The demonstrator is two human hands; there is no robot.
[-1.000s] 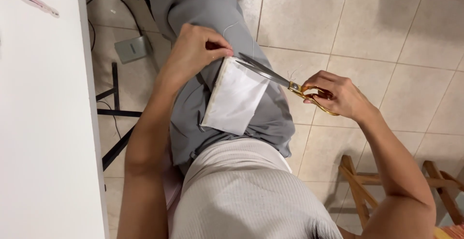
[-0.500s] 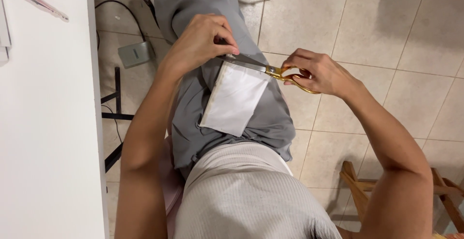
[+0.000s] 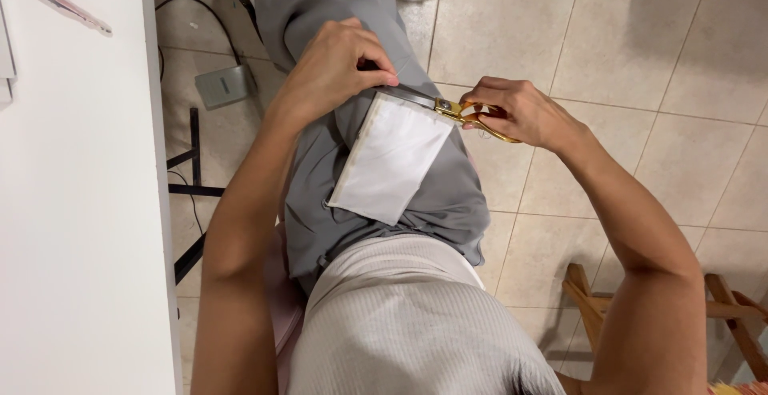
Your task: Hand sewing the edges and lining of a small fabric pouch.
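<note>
Gripping gold-handled scissors (image 3: 448, 107) in my right hand (image 3: 520, 111), I set the blades at the top edge of a white fabric piece (image 3: 392, 155) on my lap, left hand (image 3: 336, 67) pinching its upper corner.

The person wears a pale ribbed top (image 3: 408, 323) with a fine waffle texture, near the bottom of the view, and loose grey trousers (image 3: 320, 11) running far up the frame. Both arms are bare to above the elbow, without sleeves. The left hand (image 3: 336, 67) and right hand (image 3: 520, 111) carry no rings, watch or gloves.
</note>
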